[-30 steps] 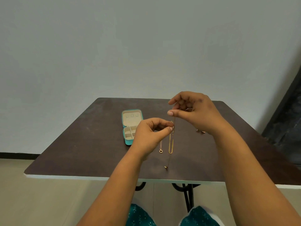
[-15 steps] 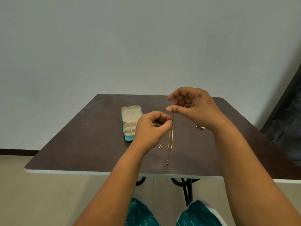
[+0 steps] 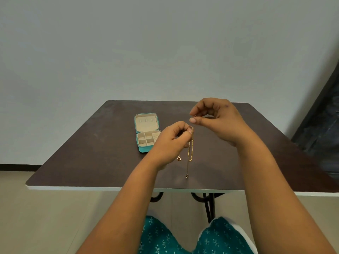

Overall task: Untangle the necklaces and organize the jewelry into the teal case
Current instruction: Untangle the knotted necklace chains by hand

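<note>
**A:** Necklaces: thin gold chains (image 3: 190,147) hang in the air over the middle of the dark brown square table (image 3: 91,153), bunched between both hands. Left hand (image 3: 170,143) pinches the tangle at thumb and fingertip. Right hand (image 3: 218,121) pinches a strand just above it, thumb against forefinger. Both clamped on chain.

**B:** What's dangling?

**A:** A thicker gold loop, a finer strand ending in a small pendant (image 3: 186,176) low near the tabletop, and a small ring pendant (image 3: 179,158) just left of the loop. Can't tell whether the knot is loose; too fine to see.

**B:** How to do this step well?

**A:** My read: keep the left pinch fixed as anchor and draw the right strand up and away slowly. Don't yank, that would tighten it. Let the pendants hang free so weight straightens the strands.

**B:** Room?

**A:** Open teal zip jewelry case (image 3: 146,132) sits left of the hands on the table, lid back, beige compartments up, partly behind the left hand. Bare tabletop to the right and near side gives room to lay chains flat. Near edge is close under the pendant, so work further in.
</note>
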